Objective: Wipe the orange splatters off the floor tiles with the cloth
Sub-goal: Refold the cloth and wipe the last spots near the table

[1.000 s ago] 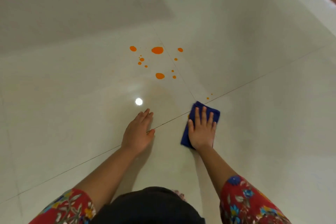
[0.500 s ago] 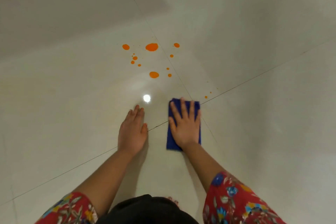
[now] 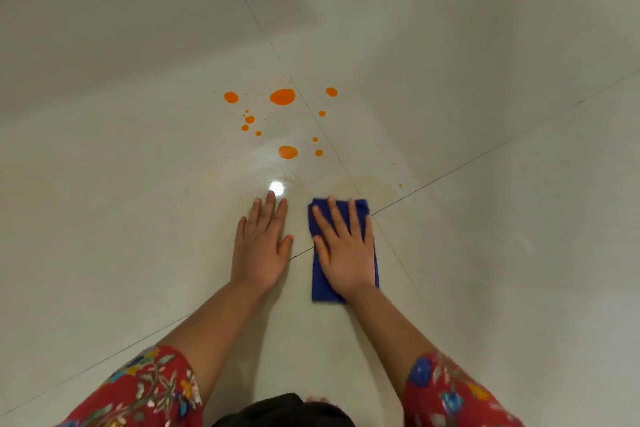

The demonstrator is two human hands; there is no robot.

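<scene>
While your left hand [image 3: 260, 246] braces flat on the tile [image 3: 138, 184], your right hand [image 3: 343, 250], fingers spread, presses the cloth [image 3: 320, 288] down, near the splatters [image 3: 282, 96] beyond.

My blue cloth [image 3: 318, 288] lies folded into a flat rectangle on the pale glossy floor tiles [image 3: 485, 270], long side running toward 12 o'clock, just beside the crossing of the grout lines. The orange splatters [image 3: 282, 96] sit beyond it toward 11 o'clock: three larger round blobs among many small dots, plus a few tiny specks toward 1 o'clock.
</scene>
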